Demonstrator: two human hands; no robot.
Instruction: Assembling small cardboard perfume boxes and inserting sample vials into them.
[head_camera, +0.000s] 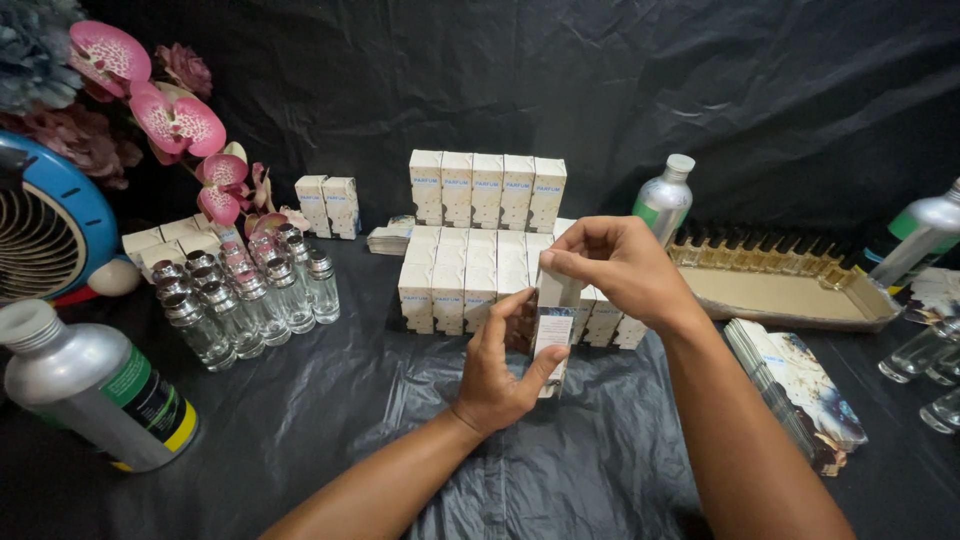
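Note:
My left hand (497, 372) grips the lower part of a small white carton (553, 330) held upright above the black cloth. My right hand (618, 268) pinches the carton's top flap between thumb and fingers. Right behind the hands stand two tiers of matching white cartons (470, 275), the upper row (487, 188) set further back.
Several small clear glass bottles (243, 295) with silver caps cluster at the left, beside pink orchid flowers (178, 120) and a blue fan (45, 225). A silver metal bottle (95, 385) lies at front left, another (663, 200) stands behind. A cardboard tray (790, 295) and a flat card stack (800, 390) sit at right.

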